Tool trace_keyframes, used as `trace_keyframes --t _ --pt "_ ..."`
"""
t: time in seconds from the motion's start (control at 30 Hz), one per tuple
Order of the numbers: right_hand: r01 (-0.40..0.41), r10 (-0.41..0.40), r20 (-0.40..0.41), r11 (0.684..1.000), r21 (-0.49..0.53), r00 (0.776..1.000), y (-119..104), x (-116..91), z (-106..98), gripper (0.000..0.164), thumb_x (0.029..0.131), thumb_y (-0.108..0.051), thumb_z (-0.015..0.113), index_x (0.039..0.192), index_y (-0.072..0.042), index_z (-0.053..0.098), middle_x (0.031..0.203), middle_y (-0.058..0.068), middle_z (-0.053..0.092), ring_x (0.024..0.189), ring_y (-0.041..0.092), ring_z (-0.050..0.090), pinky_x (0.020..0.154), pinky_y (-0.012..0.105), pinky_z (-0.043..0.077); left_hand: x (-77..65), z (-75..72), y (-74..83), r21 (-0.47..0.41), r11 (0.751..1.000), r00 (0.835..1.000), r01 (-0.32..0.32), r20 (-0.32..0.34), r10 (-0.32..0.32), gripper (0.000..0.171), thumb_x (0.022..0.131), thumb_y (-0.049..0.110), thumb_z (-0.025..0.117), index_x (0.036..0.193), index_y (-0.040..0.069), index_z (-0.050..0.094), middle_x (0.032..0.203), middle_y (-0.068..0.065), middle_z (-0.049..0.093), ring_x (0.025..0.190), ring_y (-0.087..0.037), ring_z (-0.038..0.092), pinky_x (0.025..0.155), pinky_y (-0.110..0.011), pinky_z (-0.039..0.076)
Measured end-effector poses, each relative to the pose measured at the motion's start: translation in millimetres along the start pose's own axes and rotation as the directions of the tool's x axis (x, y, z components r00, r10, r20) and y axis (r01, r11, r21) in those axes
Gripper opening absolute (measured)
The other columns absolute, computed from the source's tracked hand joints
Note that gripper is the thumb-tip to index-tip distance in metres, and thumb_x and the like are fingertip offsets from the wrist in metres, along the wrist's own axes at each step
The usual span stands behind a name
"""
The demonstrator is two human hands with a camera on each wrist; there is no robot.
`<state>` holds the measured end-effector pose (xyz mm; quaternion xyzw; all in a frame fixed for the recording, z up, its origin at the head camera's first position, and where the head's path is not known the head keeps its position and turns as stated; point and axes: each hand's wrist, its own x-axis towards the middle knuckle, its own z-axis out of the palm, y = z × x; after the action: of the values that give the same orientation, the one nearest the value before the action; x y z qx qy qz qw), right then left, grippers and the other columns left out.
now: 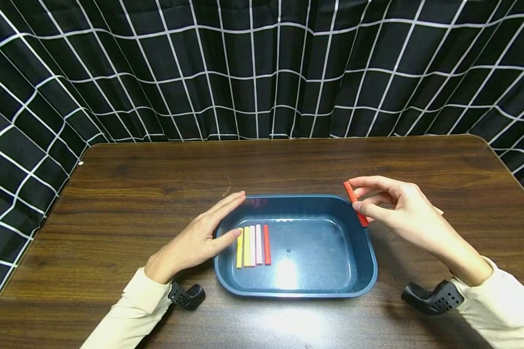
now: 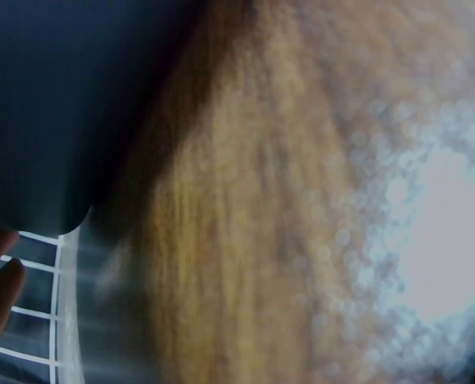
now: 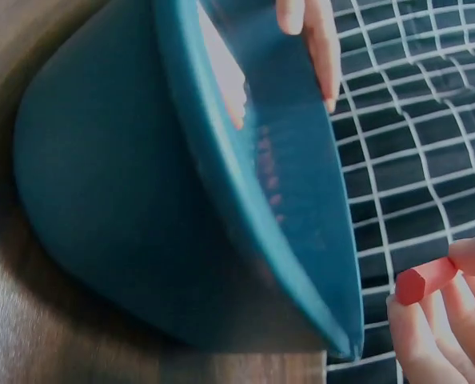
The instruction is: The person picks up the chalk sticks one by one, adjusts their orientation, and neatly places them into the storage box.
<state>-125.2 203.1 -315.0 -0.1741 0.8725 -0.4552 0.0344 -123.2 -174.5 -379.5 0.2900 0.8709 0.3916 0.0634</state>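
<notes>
A red chalk stick is pinched between the thumb and fingers of my right hand, over the right rim of a blue plastic tub. The right wrist view shows one end of this red stick close up, beyond the tub's wall. My left hand rests along the tub's left rim, fingers straight, with its thumb reaching inside. Side by side on the tub's floor lie yellow chalk sticks, pale pink ones and a red one. The left thumb tip overlaps the leftmost yellow stick.
The tub stands on a dark wooden table. Behind the table hangs a black curtain with a white grid. A small white bit lies near the table's left edge. Black straps with wrist cameras circle both sleeves.
</notes>
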Motion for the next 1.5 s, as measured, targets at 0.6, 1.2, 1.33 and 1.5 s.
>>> trace_keyframes --t 0.6,1.2,1.33,1.5 --pt "-0.081 0.068 0.134 0.992 0.093 0.989 -20 6 27 0.044 0.093 -0.008 0.065 0.136 -0.003 0.056 0.115 0.019 0.065 0.086 0.003 0.071 0.069 0.023 0.058 1.0 -0.5 0.6 0.01 1.0 1.0 -0.005 -0.005 0.005 0.063 0.097 0.024 0.062 0.154 0.016 0.036 0.163 0.001 0.031 0.151 -0.017 0.029 0.122 -0.044 0.027" --pt "-0.162 0.116 0.256 0.972 0.167 0.96 -31 16 66 0.044 0.09 -0.008 0.067 0.132 0.001 0.057 0.109 0.02 0.063 0.08 0.014 0.069 0.069 0.029 0.062 0.5 -1.4 1.9 0.01 1.0 1.0 -0.015 -0.014 0.016 0.064 0.097 0.022 0.063 0.154 0.016 0.036 0.162 -0.001 0.032 0.151 -0.017 0.029 0.122 -0.044 0.027" --pt "-0.168 0.12 0.278 0.974 0.155 0.953 -31 18 74 0.045 0.089 -0.005 0.065 0.133 0.002 0.056 0.108 0.018 0.062 0.081 0.017 0.069 0.069 0.03 0.062 0.9 -0.6 2.0 0.01 1.0 1.0 -0.012 -0.011 0.012 0.064 0.097 0.022 0.063 0.154 0.016 0.036 0.162 -0.001 0.032 0.15 -0.017 0.029 0.122 -0.044 0.027" --pt "-0.157 0.1 0.287 0.97 0.184 0.953 -33 19 80 0.045 0.088 -0.002 0.064 0.132 0.004 0.056 0.105 0.017 0.06 0.077 0.016 0.069 0.067 0.031 0.062 1.1 -0.1 2.1 -0.001 1.0 1.0 0.0 -0.006 0.0 0.064 0.096 0.021 0.064 0.154 0.016 0.036 0.163 0.0 0.031 0.151 -0.017 0.029 0.122 -0.046 0.027"
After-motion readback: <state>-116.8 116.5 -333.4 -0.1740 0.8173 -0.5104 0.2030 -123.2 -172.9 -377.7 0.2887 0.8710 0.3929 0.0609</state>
